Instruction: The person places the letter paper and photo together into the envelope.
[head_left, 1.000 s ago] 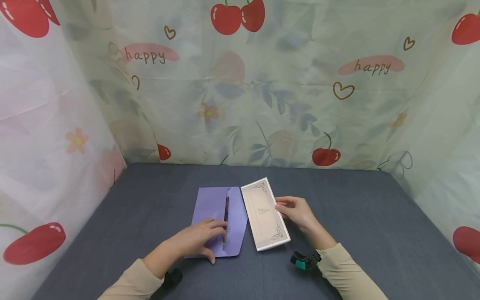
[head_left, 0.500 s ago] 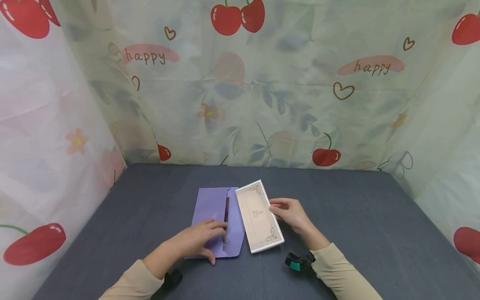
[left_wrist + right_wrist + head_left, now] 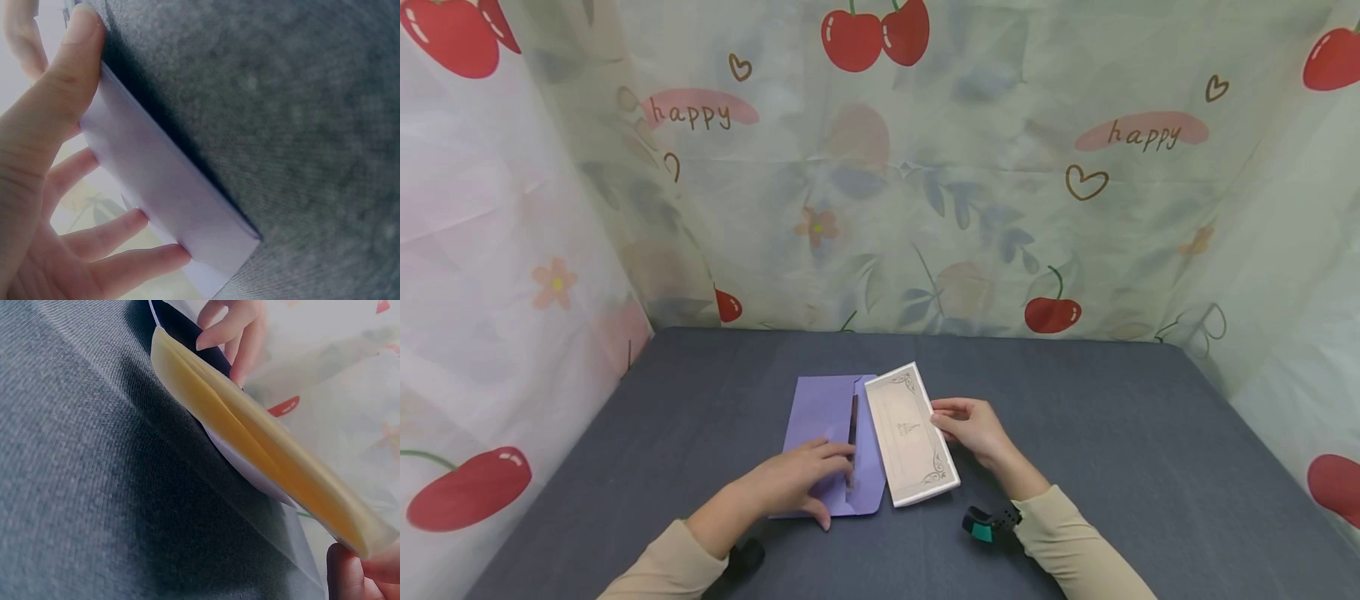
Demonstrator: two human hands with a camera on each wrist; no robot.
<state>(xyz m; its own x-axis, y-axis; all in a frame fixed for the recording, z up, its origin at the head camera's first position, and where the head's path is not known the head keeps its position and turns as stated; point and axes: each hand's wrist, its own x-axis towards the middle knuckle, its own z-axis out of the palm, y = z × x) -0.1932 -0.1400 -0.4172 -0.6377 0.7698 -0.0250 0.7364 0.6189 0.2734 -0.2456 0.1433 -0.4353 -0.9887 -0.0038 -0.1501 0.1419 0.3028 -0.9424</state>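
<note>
Over the flap side of the purple envelope (image 3: 822, 404) is the cream card (image 3: 904, 450), slanted and overlapping the flap (image 3: 869, 467) in the head view, contact unclear: white border, thin inner frame line, grey scrollwork at two corners, small grey motif mid-face, parted yellowish layers along one edge in the right wrist view. Right hand (image 3: 976, 429) pinches the card by the long edge facing away from the envelope. Left hand (image 3: 801, 477) lies loosely spread on the envelope, fingertips at its dark slit (image 3: 853, 412), thumb by its near edge.
</note>
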